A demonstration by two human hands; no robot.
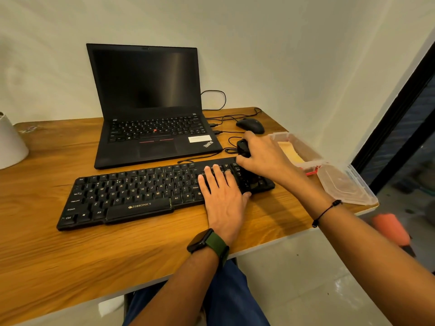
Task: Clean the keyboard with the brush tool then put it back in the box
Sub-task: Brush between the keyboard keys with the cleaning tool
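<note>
While gripping the small black brush tool (243, 148) in curled fingers (244, 161), right hand (261, 154) working at the far right end of the long black plastic keyboard (150, 194), over the number pad. Left hand (222, 194) lying flat on the keys just beside it, fingers (211, 175) straight and close together, thumb down at the keyboard's front edge. Black smartwatch with green strap (208, 241) on the left wrist, thin black cord bracelet (326, 211) on the right.

Over to the containers: one clear plastic box (299, 147) at the right edge of the wooden bench (70, 255), just beyond the right hand, open, its clear lid (346, 184) folded out flat toward the bench corner. Inside, something pale yellow (288, 150) on the bottom; cannot tell what.

Counting up: one keyboard across the middle of the bench, one open black laptop (150, 109) behind it with a dark screen, one black mouse (250, 125) by the back right, one brush tool, one box. Several black cables (219, 118) trailing between laptop and mouse. White rounded object (10, 142) cut off at the left edge. Something orange (390, 228) down off the bench at right, blurred.
</note>
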